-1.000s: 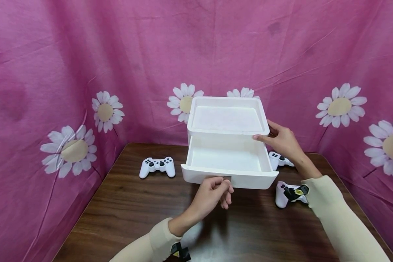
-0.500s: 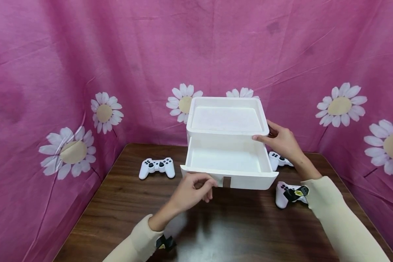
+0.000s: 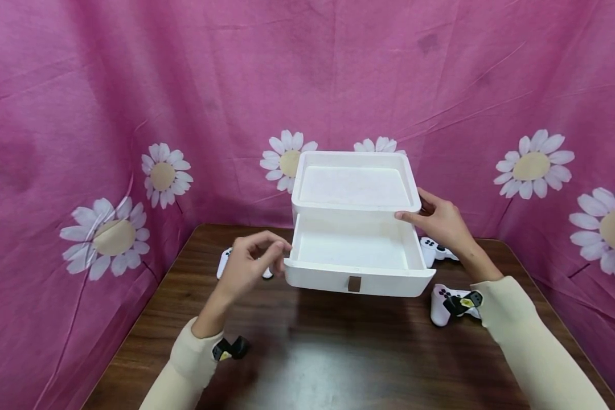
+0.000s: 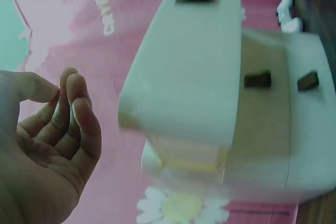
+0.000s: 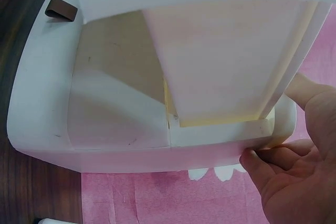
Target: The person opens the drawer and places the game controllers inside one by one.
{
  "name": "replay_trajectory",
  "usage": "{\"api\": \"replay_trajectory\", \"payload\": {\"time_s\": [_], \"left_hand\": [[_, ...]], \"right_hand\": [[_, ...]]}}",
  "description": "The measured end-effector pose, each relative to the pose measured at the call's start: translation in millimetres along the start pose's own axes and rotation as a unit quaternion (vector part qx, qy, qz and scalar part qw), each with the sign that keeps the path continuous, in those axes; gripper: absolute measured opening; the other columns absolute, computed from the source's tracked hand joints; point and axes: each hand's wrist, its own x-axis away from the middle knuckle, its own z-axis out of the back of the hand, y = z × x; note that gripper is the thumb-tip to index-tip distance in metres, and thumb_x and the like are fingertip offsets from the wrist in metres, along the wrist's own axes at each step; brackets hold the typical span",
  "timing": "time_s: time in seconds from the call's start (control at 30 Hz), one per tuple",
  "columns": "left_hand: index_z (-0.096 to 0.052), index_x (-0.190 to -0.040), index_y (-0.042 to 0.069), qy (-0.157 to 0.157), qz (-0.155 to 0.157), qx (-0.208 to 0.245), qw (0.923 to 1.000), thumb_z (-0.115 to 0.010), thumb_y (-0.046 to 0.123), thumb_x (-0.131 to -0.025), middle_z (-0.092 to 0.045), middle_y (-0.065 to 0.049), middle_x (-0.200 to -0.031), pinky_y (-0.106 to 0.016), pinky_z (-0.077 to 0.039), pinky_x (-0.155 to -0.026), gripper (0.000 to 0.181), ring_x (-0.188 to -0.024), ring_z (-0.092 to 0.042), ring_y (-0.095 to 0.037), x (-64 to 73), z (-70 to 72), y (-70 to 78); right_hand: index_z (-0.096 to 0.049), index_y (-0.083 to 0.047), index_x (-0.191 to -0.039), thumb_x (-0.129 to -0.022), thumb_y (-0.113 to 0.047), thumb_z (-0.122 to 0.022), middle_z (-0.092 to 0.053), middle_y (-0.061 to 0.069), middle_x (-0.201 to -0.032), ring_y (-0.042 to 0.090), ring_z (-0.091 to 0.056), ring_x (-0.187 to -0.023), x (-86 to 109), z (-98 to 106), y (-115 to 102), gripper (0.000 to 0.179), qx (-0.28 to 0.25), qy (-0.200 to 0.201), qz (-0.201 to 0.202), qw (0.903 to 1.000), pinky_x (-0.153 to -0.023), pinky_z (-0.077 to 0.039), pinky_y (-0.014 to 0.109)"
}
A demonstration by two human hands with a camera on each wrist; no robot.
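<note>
A white drawer unit (image 3: 356,188) stands at the back of the table, its top drawer (image 3: 318,278) pulled out with a bare floor inside. A brown pull tab (image 3: 355,283) sits on the drawer front. My left hand (image 3: 246,265) hovers at the drawer's left front corner, fingers loosely bent; in the left wrist view it holds nothing. My right hand (image 3: 443,222) grips the unit's upper right front corner, thumb on the front rim and the other fingers along the side. Two lower fronts with tabs show in the left wrist view.
A white game controller (image 3: 224,263) lies left of the unit, partly hidden behind my left hand. Two more lie on the right: a rear controller (image 3: 433,250) and a nearer controller (image 3: 441,310), partly covered by my right wrist's camera. A pink flowered cloth (image 3: 359,74) hangs behind the wooden table (image 3: 338,353).
My left hand has let go of the brown pull tab and moved left and up to the drawer's left corner. The drawer stays pulled out, and my right hand keeps its place.
</note>
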Motion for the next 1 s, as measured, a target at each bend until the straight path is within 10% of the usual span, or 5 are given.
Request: {"api": "replay_trajectory", "payload": {"time_s": [0.6,1.0], "left_hand": [[-0.073,-0.097,0.005,0.076,0.043,-0.109,0.9902,-0.063,0.013,-0.096,-0.068,-0.018,-0.071,-0.028,-0.057,-0.056,0.013,-0.062,-0.065,-0.028,-21.3,63.4,-78.5],[-0.073,-0.1,0.021,0.0,0.117,-0.353,0.9282,-0.06,0.021,-0.092,-0.071,0.003,-0.088,-0.029,-0.046,-0.06,0.015,-0.068,-0.057,-0.015,-21.6,94.3,-123.6]], "right_hand": [[-0.031,-0.022,-0.154,-0.077,-0.06,-0.074,-0.052,0.016,-0.144,0.031,-0.059,-0.124,0.1,-1.9,1.2,0.096,0.002,0.002,0.003,1.0,-0.089,-0.056,0.046],[-0.031,-0.024,-0.154,-0.077,-0.06,-0.074,-0.052,0.015,-0.145,0.03,-0.059,-0.123,-1.4,-1.2,0.4,0.095,0.0,0.0,0.005,1.0,-0.087,-0.057,0.044]]}}
